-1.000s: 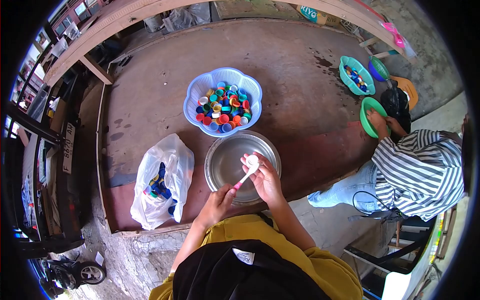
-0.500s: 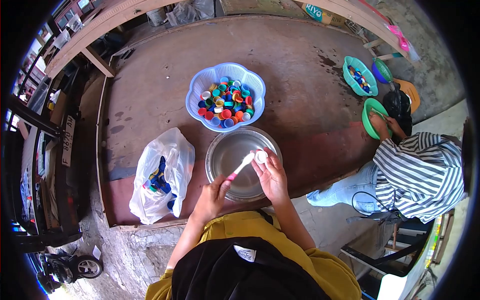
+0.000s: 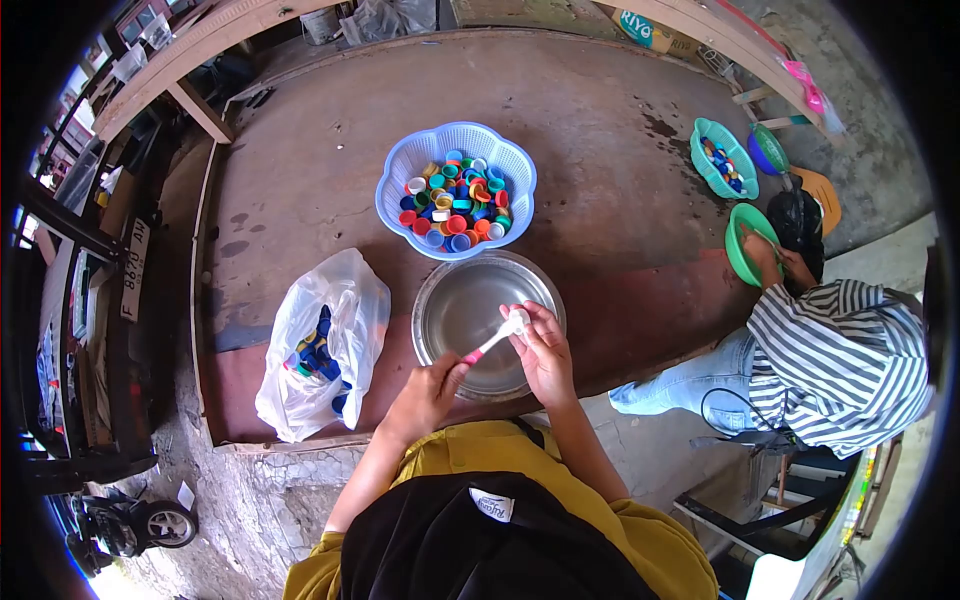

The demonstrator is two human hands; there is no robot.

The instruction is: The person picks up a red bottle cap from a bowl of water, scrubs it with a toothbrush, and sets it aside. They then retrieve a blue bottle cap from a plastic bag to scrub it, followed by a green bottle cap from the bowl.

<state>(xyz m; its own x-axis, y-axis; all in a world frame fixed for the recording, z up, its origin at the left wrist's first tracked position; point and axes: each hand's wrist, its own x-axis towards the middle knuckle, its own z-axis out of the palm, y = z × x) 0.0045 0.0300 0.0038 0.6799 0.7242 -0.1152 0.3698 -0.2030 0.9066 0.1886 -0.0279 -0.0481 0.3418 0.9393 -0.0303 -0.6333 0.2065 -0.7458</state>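
My left hand [image 3: 424,396] is closed round the pink handle of a white-headed toothbrush [image 3: 486,349]. Its bristle end touches a white bottle cap [image 3: 519,319], pinched in the fingers of my right hand [image 3: 543,352]. Both hands are above a round metal bowl [image 3: 428,318]. Behind the bowl stands a blue plastic basket [image 3: 400,166] with many coloured caps in it. At the left, an open clear plastic bag [image 3: 352,290] holds more caps, mostly blue.
At the right, a person in a striped shirt [image 3: 840,345] has both hands at a green bowl [image 3: 741,262]. A turquoise basket of caps [image 3: 702,160] and a black bag [image 3: 797,222] are nearby. A wooden beam [image 3: 190,60] runs along the back.
The toothbrush head has moved right onto the cap, and the cap is tilted differently in my right fingers. The co-worker's hands have shifted slightly at the green bowl.
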